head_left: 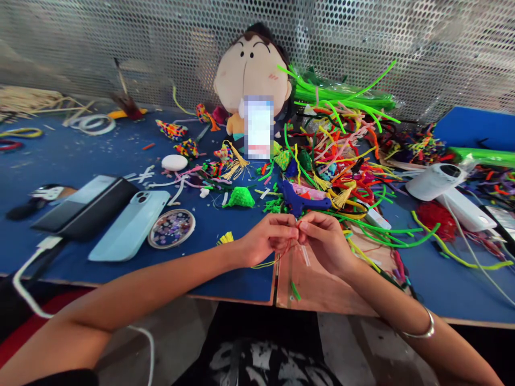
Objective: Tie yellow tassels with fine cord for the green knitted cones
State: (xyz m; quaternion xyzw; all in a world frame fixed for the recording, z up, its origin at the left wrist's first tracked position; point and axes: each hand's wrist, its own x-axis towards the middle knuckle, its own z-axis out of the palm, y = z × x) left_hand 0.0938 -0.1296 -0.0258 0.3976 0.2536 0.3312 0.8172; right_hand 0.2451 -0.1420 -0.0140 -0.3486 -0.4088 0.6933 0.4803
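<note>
My left hand (271,238) and my right hand (324,238) meet above the table's front part, fingertips pinched together and nearly touching. Between them runs a thin red cord (286,250), which both hands grip; its knot or end is hidden by the fingers. A yellowish cord (265,265) trails below my left hand. Under the fingers, a thin clear stick (306,255) points down toward the wooden board (322,289). Just beyond my fingertips lies a dark blue glue gun (303,201). Left of it sits a bright green fuzzy piece (240,197).
A plush doll (251,64) stands at the back behind a phone with a blurred screen (258,128). Several pipe cleaners (346,145) pile up at right, beside a white handheld device (436,182). At left lie a light blue phone (131,225), a black power bank (86,209) and a bead dish (171,229).
</note>
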